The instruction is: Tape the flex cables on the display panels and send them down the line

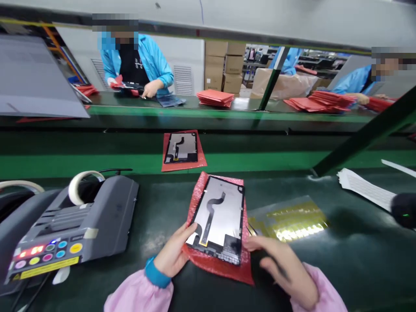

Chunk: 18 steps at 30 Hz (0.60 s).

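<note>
A tablet screen panel (221, 212) lies back-up on a red bubble-wrap pouch (224, 265) on the dark mat in front of me. A black flex cable curves across its silver back. My left hand (175, 253) holds the panel's near left corner, thumb on top and fingers under the edge. My right hand (282, 268) rests by the near right corner, fingers curled and touching the pouch edge; I cannot make out anything in it.
A grey tape dispenser (74, 225) with coloured buttons stands at the left. A sheet of yellow stickers (292, 221) lies right of the pouch. Another panel on a red pouch (182, 149) sits on the green conveyor. Papers (367, 187) lie far right. Workers in blue stand beyond.
</note>
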Tool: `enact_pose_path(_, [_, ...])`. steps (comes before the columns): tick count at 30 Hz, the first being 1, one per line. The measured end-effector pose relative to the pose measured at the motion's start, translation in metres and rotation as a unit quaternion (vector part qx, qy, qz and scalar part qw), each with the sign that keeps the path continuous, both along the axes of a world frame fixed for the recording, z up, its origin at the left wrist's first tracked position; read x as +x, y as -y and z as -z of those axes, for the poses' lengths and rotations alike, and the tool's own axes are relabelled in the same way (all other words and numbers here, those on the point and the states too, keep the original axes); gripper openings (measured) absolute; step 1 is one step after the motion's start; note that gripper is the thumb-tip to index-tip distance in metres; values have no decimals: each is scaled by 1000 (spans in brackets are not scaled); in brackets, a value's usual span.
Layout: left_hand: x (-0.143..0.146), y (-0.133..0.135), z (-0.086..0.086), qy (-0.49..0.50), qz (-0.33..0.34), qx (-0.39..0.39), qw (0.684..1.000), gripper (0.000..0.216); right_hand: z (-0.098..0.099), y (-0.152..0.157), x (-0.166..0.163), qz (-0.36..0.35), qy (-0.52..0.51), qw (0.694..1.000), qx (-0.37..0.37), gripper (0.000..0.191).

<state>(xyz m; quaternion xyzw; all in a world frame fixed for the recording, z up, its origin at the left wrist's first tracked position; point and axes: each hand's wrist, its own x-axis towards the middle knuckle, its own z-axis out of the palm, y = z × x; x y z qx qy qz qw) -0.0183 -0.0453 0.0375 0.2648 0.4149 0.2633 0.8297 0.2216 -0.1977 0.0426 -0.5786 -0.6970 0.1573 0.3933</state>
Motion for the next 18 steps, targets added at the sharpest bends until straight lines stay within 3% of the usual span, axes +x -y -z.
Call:
enact_pose_path(4, [-15,31,-3,-55,-73,-11,996,53,14,11,31,177,-209,959,-73,43])
enact_pose_path(6, [-21,45,-4,-82,-106,0,991,65,24,12,37,213,-259,936,-103,41])
enact_pose_path(9, [-24,60,1,-109,-106,65,986,76,32,7,43,248,-289,917,-121,44])
enact_pose_path(11, [-26,66,12,-156,-83,153,972,76,32,2,47,274,-279,913,-117,45])
enact_pose_path(14, [-29,74,32,-268,-73,325,904,77,28,-5,56,287,-269,911,-122,45])
enact_pose_path(18, [-40,82,39,-369,-32,530,763,75,25,-8,63,274,-286,907,-144,47])
